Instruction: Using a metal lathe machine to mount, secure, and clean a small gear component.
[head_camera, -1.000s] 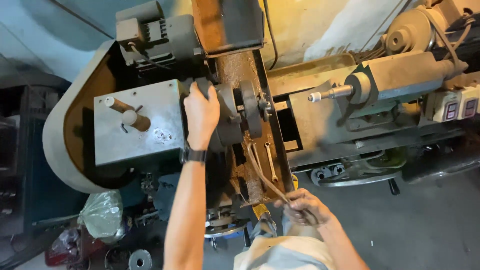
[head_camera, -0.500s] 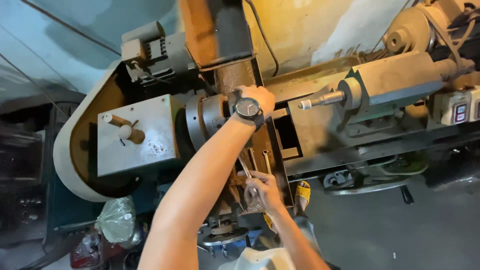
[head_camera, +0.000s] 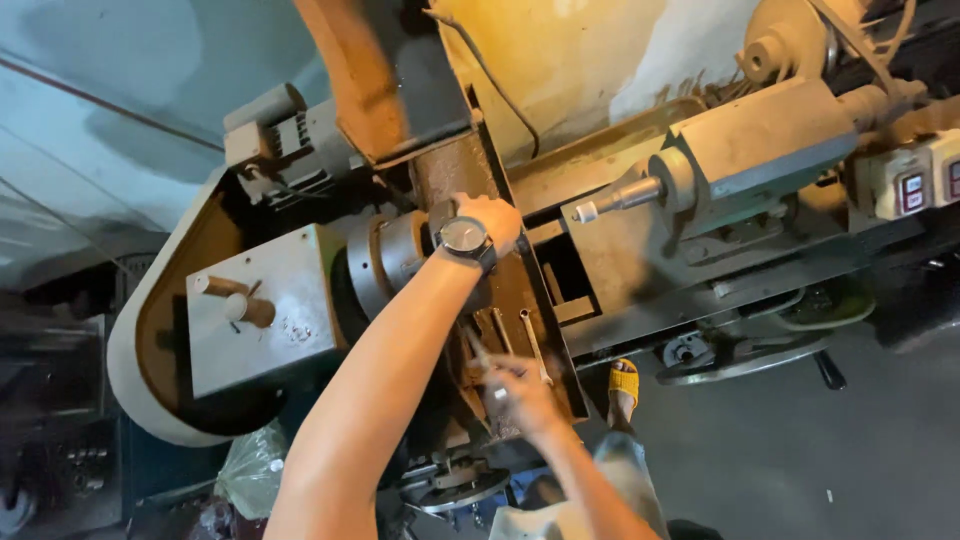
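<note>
My left hand (head_camera: 492, 220), with a dark wristwatch (head_camera: 464, 237) on its wrist, is curled over the right face of the round grey lathe chuck (head_camera: 388, 262); its fingers are hidden behind it. Lower down, my right hand (head_camera: 522, 397) is blurred and closed around a thin metal tool (head_camera: 478, 352) that points up toward the rusty carriage (head_camera: 500, 300). A slim wrench (head_camera: 536, 347) lies on the bed just right of that hand.
The tailstock (head_camera: 760, 150) with its pointed centre (head_camera: 610, 200) sits to the right. A grey headstock cover (head_camera: 265, 310) with a lever and a curved belt guard (head_camera: 130, 350) are on the left. A yellow sandal (head_camera: 624, 385) and a handwheel (head_camera: 745, 355) are below on the concrete floor.
The view has closed in on the lathe. My left hand shifted from the chuck's left side to its right face. My right hand rose from near my lap up to the carriage with the tool.
</note>
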